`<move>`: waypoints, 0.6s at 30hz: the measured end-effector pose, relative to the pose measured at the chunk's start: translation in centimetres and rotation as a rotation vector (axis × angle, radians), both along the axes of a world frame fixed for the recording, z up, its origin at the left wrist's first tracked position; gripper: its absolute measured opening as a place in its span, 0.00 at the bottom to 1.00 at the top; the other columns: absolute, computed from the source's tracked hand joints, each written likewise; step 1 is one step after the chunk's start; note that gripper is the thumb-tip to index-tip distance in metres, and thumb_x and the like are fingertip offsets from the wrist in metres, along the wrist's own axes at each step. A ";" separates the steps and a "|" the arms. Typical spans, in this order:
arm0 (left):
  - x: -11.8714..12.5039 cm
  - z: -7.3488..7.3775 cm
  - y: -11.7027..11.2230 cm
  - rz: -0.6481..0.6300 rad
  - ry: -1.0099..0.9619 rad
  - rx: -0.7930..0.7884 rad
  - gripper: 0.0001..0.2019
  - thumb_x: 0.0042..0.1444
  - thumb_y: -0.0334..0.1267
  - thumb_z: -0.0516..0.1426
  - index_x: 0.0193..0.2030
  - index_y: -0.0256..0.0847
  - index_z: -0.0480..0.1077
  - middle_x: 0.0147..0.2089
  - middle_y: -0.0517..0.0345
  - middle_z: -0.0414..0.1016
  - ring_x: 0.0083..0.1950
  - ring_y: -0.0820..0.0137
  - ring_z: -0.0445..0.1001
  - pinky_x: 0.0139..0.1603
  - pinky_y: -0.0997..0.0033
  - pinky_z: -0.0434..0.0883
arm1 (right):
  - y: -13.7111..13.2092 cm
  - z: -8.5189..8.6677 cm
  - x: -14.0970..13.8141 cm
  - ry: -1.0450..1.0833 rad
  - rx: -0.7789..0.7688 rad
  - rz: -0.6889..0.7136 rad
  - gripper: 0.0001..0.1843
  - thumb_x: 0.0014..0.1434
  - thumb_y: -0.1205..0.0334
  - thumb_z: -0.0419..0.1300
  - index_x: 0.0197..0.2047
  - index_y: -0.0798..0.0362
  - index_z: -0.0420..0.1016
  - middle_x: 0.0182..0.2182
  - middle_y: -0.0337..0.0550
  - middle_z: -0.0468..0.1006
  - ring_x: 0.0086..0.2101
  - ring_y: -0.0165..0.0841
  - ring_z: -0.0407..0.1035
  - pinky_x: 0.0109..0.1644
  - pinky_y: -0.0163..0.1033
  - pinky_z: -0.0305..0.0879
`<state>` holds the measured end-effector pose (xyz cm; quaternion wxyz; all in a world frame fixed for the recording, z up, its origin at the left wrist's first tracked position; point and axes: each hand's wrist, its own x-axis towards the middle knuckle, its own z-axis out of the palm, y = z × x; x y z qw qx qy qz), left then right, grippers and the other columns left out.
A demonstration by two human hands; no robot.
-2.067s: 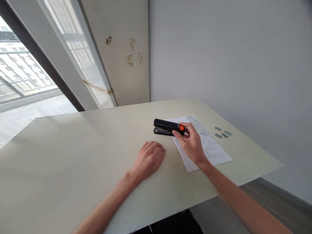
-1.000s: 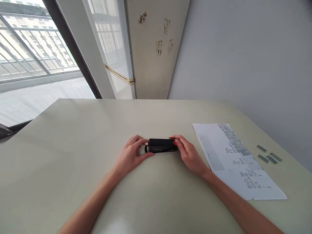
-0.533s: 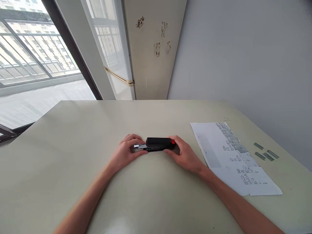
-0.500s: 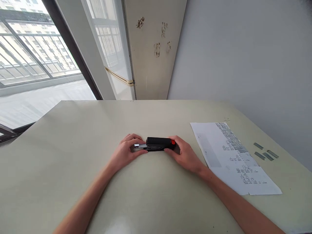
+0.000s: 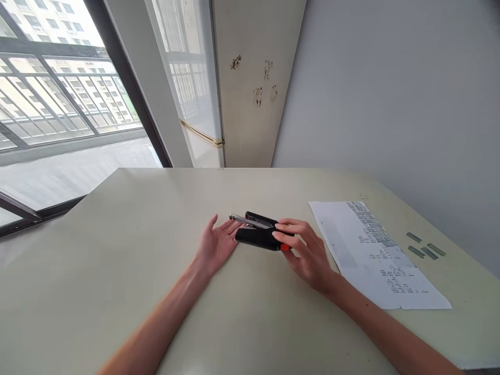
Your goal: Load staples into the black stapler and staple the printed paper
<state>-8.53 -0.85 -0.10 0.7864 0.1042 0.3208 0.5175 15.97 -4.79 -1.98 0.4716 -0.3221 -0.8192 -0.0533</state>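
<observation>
A black stapler (image 5: 258, 237) with a red part at its back end is held in my right hand (image 5: 308, 255), fingers and thumb around that end. It is turned over, and its metal staple channel (image 5: 244, 220) sticks out toward the left. My left hand (image 5: 216, 244) lies palm up with fingers stretched, below and beside the stapler's front end. I cannot tell whether its fingertips touch the stapler. Nothing can be made out in the left palm.
A white printed sheet (image 5: 336, 234) lies on the table (image 5: 156, 291) by my right forearm. Several grey staple strips (image 5: 429, 253) are to its right. A fridge (image 5: 250, 130) stands beyond the table, with a wall (image 5: 390, 94) on the right and a window (image 5: 70, 94) on the left.
My right hand has turned the stapler over and tilted it. My left hand has let go of the stapler's front and rolled palm up. The camera view has shifted slightly.
</observation>
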 end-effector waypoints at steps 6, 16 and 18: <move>-0.2 -0.2 -0.6 -0.022 -0.083 -0.037 0.18 0.73 0.39 0.50 0.59 0.28 0.73 0.60 0.35 0.80 0.65 0.53 0.78 0.63 0.55 0.76 | -1.0 -0.2 -1.6 -0.138 0.068 0.024 0.23 0.68 0.75 0.61 0.57 0.37 0.77 0.52 0.42 0.84 0.59 0.41 0.76 0.54 0.49 0.78; -1.0 -0.3 -0.2 -0.026 -0.040 0.004 0.19 0.76 0.36 0.46 0.50 0.26 0.76 0.52 0.35 0.83 0.51 0.61 0.85 0.54 0.66 0.80 | -1.0 2.3 -1.4 -0.099 0.131 -0.031 0.23 0.67 0.76 0.60 0.53 0.36 0.79 0.49 0.41 0.86 0.56 0.41 0.79 0.51 0.48 0.77; -0.8 -0.3 -0.3 -0.057 -0.021 0.017 0.19 0.76 0.35 0.47 0.50 0.24 0.77 0.50 0.35 0.84 0.47 0.63 0.85 0.53 0.67 0.81 | -1.0 2.4 -1.3 -0.120 0.150 -0.041 0.22 0.67 0.76 0.61 0.53 0.37 0.79 0.48 0.41 0.86 0.55 0.40 0.80 0.51 0.48 0.77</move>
